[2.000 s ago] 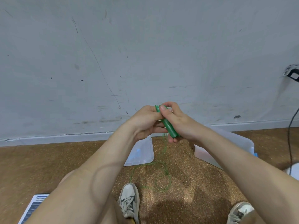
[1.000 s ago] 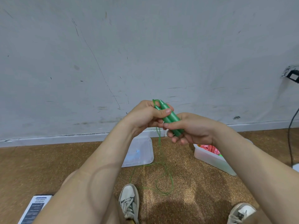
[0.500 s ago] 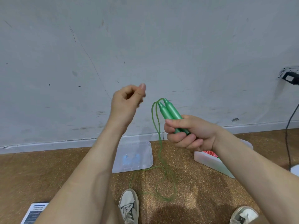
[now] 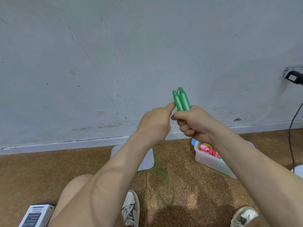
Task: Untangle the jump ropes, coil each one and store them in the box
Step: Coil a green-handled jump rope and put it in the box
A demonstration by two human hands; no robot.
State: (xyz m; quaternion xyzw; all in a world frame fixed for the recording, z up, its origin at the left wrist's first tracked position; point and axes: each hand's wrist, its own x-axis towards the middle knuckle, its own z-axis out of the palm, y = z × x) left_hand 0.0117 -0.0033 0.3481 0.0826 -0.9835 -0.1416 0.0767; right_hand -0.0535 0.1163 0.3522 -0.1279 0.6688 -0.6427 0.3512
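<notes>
While looking down past two bare raised forearms at a brown cork floor (image 4: pixel 49 169) and a scuffed grey wall (image 4: pixel 114 54): grips, in the right hand (image 4: pixel 195 123), both green handles (image 4: pixel 181 100) of one jump rope, side by side and upright, with the tops poking out above the fist. Wraps the right fingers (image 4: pixel 185 126) tightly round the lower halves. Holds the left hand (image 4: pixel 155 125) just beside, touching, with the thumb (image 4: pixel 170 106) tip against the nearer handle. Keeps the other left fingers curled behind the hand and hidden, so cannot tell whether pinching the cord.

Shows a thin green cord (image 4: pixel 162 174) arching from the handle tops, dropping behind the left wrist and lying in loose loops on the floor between two white shoes. Shows, on the floor to the right, a clear plastic box (image 4: pixel 213 163) partly behind the right forearm, already holding pink and other coloured rope (image 4: pixel 208 149). Shows a clear lid (image 4: pixel 147 161) lying flat to the left of the box, apart from it.

Judging by this: green rope apparently free of the others, handles gathered, coiling barely begun at most, with nearly all the cord loose on the floor. Left to do: gather that cord into a coil, then place it in the box with the ropes stored there. Possibly the last rope, with no other loose one in view, though not certain with so little floor visible
</notes>
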